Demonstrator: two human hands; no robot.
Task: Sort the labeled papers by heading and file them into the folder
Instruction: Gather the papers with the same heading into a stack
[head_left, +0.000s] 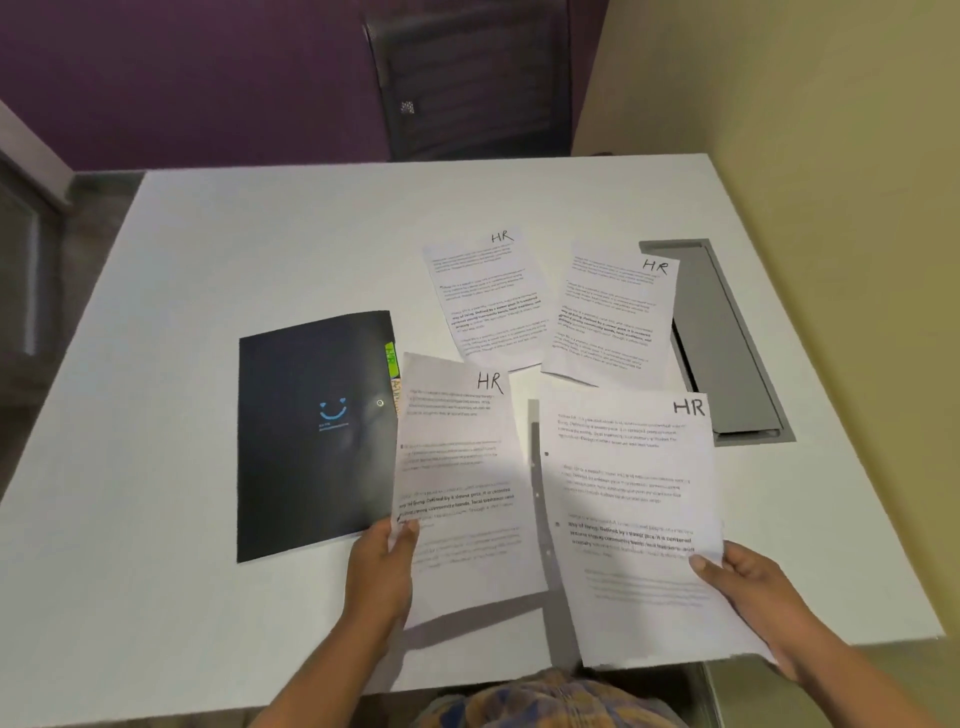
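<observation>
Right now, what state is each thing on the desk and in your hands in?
Folder: closed, flat on the table.
Left hand: pinches left HR sheet, lifted.
Right hand: pinches right HR sheet, lifted.
Far left HR sheet, far right HR sheet: lying on the table.

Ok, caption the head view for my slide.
Left hand holds one HR sheet, right hand another; two more lie on the table, black folder closed.

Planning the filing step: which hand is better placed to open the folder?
Probably left. The left hand, pinching an HR sheet, sits beside the near corner of the black folder; the right hand, holding a second HR sheet, is farther off to the right.
</observation>
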